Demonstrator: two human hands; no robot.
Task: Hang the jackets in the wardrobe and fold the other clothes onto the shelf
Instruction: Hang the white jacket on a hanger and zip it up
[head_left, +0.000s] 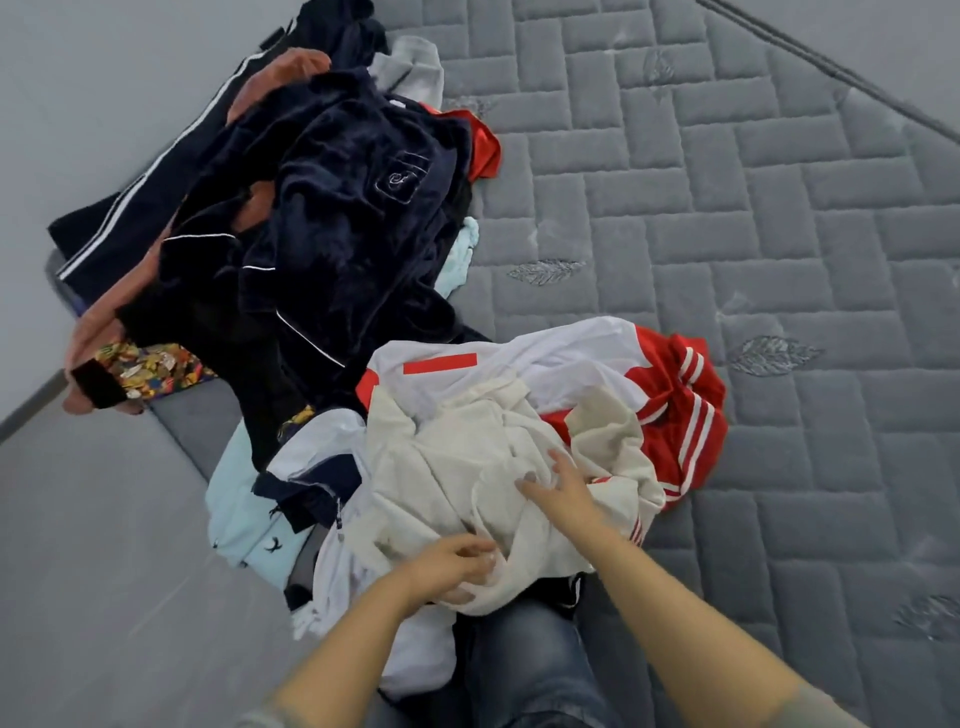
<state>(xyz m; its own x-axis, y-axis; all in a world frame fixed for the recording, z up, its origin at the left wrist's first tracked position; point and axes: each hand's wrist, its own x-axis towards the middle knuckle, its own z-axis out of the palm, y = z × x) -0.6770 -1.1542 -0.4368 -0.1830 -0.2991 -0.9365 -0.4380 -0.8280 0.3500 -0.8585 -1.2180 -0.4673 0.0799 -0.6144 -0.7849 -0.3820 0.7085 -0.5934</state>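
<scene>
At the mattress's (727, 208) near edge, the left hand (452, 569) grips a cream garment (467, 467) with curled fingers while the right hand (563, 491) rests spread on it, a red-and-white jacket (675, 395) beneath, dark navy clothes (337, 218) heaped beyond.

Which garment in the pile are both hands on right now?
The cream garment nearest the person. The left hand grips its lower edge and the right hand rests on top. The navy velour jacket and red-and-white jacket lie untouched.
</scene>
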